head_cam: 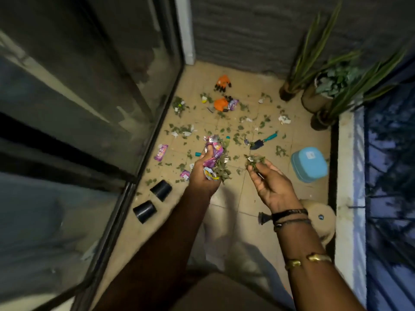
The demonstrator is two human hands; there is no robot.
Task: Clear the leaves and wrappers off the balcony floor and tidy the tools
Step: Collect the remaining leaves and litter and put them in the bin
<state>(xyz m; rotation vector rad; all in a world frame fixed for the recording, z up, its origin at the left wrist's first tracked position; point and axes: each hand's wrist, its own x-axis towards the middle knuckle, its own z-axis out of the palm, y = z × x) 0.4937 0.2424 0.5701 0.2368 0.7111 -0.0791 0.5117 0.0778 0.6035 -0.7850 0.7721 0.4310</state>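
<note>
Left hand [205, 176] grips a crumpled wad of pink-purple wrappers [213, 152] and green leaves [221, 170]; right hand [270, 186] pinches a small leaf clump [254, 160] in its fingers. Beyond the fingers more scraps [236, 138] litter the floor [224, 212], bare nearer the wrists; door frame [160, 117] left, blue tub [309, 163] right

The left grip [205, 173] buries its fingertips in wrappers [213, 153] and leaves [222, 172]; the print is too blurred to read. A teal tip [198, 154] shows on either side of that bundle; whether they are one tool cannot be told. The leaf clump [254, 159] hides the right grip [269, 187] at its fingertips. The right forearm covers part of a beige object [322, 217] and a small black item [263, 217], neither identifiable. White scraps [284, 119] are too small to name. The glass door [78, 108] is smeared and cut by the left edge.
</note>
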